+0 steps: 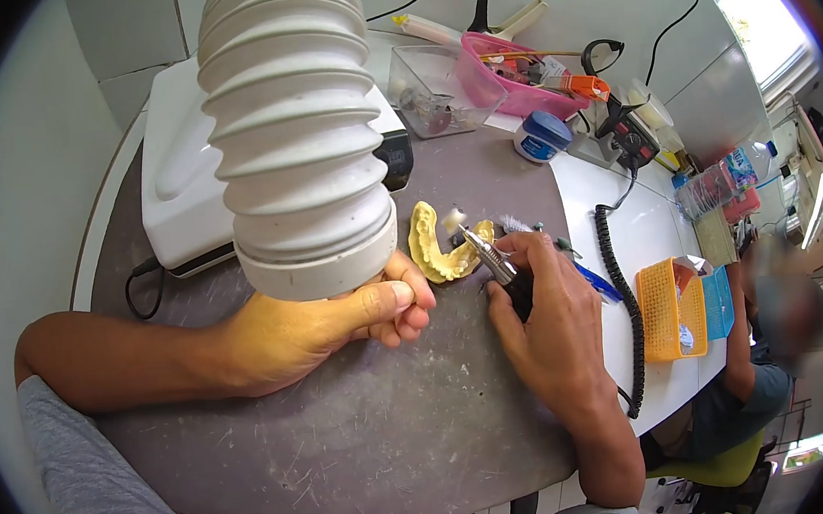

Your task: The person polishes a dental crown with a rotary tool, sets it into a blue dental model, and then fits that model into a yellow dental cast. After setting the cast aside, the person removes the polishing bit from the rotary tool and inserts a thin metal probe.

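Observation:
My right hand [557, 328] is wrapped round a black and silver rotary handpiece [501, 267], its tip pointing up and left. A small whitish piece [454, 220] shows at the tip. Behind the tip, a yellowish dental cast [427, 247] lies on the grey mat. My left hand [372, 308] is closed, thumb pressed against the fingers, just under the rim of a white ribbed hose [304, 120]; anything it pinches is too small or hidden to make out.
A white machine [173, 169] stands behind the hose. At the back are a clear box [439, 110], a pink basket [490, 86] and a blue-lidded jar [544, 136]. A coiled black cord [622, 289] runs beside an orange basket [662, 310]. Another person [723, 406] sits at right.

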The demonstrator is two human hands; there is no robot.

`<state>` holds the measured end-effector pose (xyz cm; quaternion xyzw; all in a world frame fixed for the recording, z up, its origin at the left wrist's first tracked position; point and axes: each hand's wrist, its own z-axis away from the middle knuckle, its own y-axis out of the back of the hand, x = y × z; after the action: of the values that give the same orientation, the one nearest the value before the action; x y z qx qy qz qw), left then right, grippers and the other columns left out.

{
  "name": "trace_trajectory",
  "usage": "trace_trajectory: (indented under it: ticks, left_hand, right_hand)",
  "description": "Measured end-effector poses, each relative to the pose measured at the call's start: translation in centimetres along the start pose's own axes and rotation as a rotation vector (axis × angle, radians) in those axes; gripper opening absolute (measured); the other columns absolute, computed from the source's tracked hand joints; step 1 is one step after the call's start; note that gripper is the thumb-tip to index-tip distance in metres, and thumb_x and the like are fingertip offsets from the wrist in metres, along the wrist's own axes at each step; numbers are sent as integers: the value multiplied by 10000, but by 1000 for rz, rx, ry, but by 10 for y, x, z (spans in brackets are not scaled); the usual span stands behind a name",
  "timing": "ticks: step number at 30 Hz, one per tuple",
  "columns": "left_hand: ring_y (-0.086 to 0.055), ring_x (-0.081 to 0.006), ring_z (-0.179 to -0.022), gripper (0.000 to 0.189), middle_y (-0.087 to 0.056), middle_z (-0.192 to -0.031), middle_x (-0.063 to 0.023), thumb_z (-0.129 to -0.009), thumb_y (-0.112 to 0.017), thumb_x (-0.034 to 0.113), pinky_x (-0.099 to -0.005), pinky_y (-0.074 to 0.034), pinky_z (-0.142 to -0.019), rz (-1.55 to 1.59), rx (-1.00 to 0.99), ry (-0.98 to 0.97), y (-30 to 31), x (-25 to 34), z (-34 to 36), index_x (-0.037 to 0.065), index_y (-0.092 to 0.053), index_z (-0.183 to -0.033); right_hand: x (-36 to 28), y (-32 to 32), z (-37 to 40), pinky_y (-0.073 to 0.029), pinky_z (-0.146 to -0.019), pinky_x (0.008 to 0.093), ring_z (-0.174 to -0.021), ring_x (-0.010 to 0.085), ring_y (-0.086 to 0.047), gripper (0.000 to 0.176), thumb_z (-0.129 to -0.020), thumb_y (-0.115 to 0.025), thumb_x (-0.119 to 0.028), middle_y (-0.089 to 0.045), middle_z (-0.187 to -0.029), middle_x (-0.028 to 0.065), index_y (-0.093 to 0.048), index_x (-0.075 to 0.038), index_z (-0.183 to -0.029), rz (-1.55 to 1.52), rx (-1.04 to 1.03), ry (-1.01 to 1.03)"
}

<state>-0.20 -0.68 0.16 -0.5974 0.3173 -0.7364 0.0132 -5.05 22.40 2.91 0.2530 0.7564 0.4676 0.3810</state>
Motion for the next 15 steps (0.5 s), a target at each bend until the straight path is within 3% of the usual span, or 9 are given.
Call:
trace_trajectory:
  ticks: [6, 10, 12, 15]
  left_hand:
    - [-580, -125, -927, 149, -586, -995, -42, -989, -547, 172, -259, -479, -825, -11, 45, -5, -5, 1, 0, 52, -564, -1075]
    - [-594, -134, -860, 183, -595, -924, -62, -938, -634, 177, -269, -493, -770, -60, 156, 22, -9, 0, 1, 31, -573, -1029]
    - [-616, -121, -858, 170, -626, -939, -72, -937, -617, 102, -243, -507, -768, -28, 102, 9, -5, 0, 3, 7, -570, -1069]
    - [-633, -143, -774, 175, -644, -878, -96, -891, -658, 72, -257, -521, -709, -130, 107, -32, -11, 0, 0, -1, -549, -1007]
  right_hand:
    - [3, -1, 0, -481, -758, 423, -873, 346, -618, 312, -819, -664, -55, -607, -965, 181, -535, -2, -1098, -25, 1, 42]
    - [11, -2, 3, -493, -762, 419, -890, 347, -604, 292, -816, -666, -68, -573, -951, 182, -507, 4, -1050, -25, 18, 115]
    - [10, -3, 5, -489, -780, 423, -906, 342, -604, 282, -840, -661, -116, -585, -959, 174, -522, -6, -1059, -34, 24, 83]
    - [9, -6, 7, -478, -818, 410, -972, 322, -579, 352, -834, -674, -143, -560, -1016, 158, -502, -2, -1107, -19, -18, 73]
